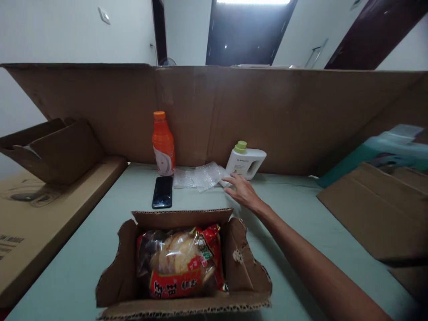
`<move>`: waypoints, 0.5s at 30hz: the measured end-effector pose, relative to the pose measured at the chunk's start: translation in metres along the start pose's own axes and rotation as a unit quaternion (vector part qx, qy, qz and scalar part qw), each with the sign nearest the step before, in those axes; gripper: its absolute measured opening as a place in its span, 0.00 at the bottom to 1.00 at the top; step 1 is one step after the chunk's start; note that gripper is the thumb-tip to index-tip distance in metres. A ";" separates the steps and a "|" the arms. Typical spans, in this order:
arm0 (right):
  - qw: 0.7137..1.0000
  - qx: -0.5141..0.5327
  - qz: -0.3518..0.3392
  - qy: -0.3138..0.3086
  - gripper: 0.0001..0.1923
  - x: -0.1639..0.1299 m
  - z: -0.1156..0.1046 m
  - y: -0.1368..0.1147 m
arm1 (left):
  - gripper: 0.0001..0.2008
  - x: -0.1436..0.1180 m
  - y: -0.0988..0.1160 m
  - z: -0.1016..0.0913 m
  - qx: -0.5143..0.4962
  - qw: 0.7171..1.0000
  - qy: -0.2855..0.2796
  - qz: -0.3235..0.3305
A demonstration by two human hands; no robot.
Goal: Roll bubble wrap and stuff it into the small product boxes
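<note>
1. The right hand (pixel 242 191) is stretched across the bench (pixel 294 223), palm down, fingers (pixel 230 180) released and spread, holding nothing. Their tips sit at the near edge of the bubble wrap (pixel 199 177) and just short of the white jug (pixel 245 162); whether they touch the wrap is hard to tell.
2. The left hand is out of view.
3. This looks like a reach in progress, before any grasp. The jug lies on its side against the cardboard wall (pixel 267 116), green cap up-left; the wrap lies flat between it and the orange bottle (pixel 163 145).
4. Closing on either thing would call for curling the fingers; the jug is bulky, so its handle end seems the likelier hold.
5. Near the body stands an open box (pixel 244 267) with torn flaps, holding a snack bag (pixel 180 263).
6. A phone (pixel 162 192) lies face up just in front of the bottle, clear of the arm's line.
7. Flattened cardboard lies at both sides; nothing blocks the hand.
</note>
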State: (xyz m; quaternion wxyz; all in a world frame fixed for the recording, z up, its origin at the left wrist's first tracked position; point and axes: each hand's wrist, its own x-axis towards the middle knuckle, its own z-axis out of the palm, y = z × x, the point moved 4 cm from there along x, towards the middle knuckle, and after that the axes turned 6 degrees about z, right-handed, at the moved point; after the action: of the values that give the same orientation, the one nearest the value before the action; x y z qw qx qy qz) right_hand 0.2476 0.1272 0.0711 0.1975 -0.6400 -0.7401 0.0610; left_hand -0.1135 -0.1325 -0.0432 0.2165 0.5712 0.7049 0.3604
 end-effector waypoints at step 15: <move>0.973 -0.006 0.117 0.201 0.15 -0.124 -0.082 0.106 | 0.17 0.026 0.002 0.003 0.003 1.000 -0.008 0.000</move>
State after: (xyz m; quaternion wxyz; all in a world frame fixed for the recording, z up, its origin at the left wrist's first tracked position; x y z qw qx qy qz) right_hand 0.3883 0.0122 0.0832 0.3299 -0.7226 -0.6054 -0.0503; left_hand -0.1169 -0.1068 -0.0407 0.2202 0.5747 0.7044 0.3535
